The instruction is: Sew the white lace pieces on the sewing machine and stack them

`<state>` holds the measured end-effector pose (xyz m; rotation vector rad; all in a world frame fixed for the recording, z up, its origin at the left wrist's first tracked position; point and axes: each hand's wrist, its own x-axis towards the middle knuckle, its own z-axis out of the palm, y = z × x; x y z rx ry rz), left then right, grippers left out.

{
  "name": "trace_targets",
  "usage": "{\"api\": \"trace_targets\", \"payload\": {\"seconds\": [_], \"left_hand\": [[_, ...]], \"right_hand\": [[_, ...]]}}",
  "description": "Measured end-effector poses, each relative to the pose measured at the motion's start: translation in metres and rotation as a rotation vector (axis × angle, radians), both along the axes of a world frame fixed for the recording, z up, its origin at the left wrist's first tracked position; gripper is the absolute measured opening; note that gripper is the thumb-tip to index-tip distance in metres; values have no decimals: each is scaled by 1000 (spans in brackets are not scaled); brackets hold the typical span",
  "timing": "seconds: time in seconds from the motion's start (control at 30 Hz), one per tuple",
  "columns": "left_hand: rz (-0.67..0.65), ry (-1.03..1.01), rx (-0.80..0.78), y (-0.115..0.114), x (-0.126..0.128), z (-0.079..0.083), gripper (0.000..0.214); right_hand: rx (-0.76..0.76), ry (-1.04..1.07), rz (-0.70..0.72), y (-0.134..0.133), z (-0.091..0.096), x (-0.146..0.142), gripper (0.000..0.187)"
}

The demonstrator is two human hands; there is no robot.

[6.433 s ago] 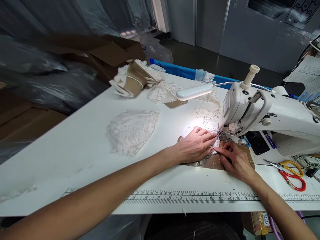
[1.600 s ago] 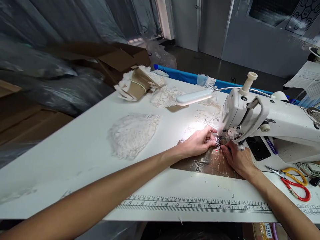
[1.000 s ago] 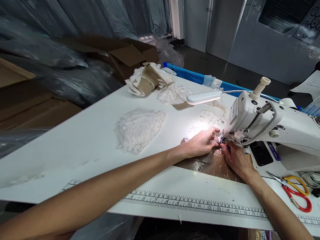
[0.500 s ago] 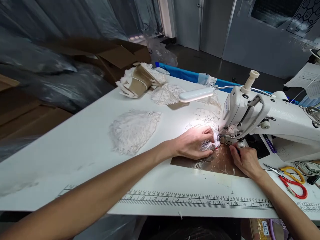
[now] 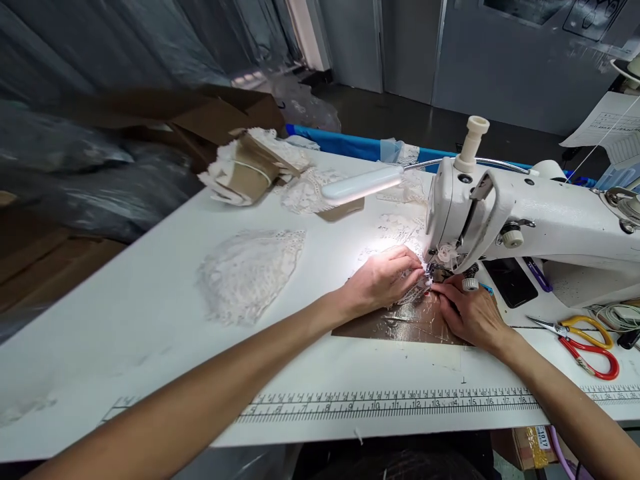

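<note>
A white lace piece [image 5: 413,293] lies under the needle area of the white sewing machine [image 5: 453,207], lit by its lamp. My left hand [image 5: 383,279] is closed on the lace, thumb and fingers pinching it just left of the presser foot. From the right, my right hand [image 5: 470,308] reaches in with its index finger stretched to the lace edge by the foot. Its thumb stands apart below, and the other fingers are partly hidden. Beneath both hands is a shiny brown plate [image 5: 400,327] on the table.
Another lace piece [image 5: 253,273] lies to the left. Behind it are a tied lace bundle [image 5: 250,170] and the lamp [image 5: 363,185]. At right are a black phone [image 5: 510,281], scissors [image 5: 590,333] and a purple tool [image 5: 537,273]. A ruler strip [image 5: 380,405] runs along the front edge.
My right hand has moved left, its fingertips now at the lace by the presser foot. My left hand still pinches the lace. The whole view has shifted slightly.
</note>
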<state>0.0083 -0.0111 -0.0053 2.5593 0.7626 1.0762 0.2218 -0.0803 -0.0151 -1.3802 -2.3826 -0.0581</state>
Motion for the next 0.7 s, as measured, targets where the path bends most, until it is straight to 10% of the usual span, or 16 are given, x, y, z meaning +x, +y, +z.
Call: {"api": "trace_targets", "payload": {"seconds": [0.5, 0.7], "left_hand": [[15, 154, -121, 4, 4, 11, 17], [-315, 161, -167, -28, -17, 38, 22]], "right_hand": [[114, 59, -246, 5, -6, 7, 23], [140, 91, -340, 0, -3, 6, 22]]}}
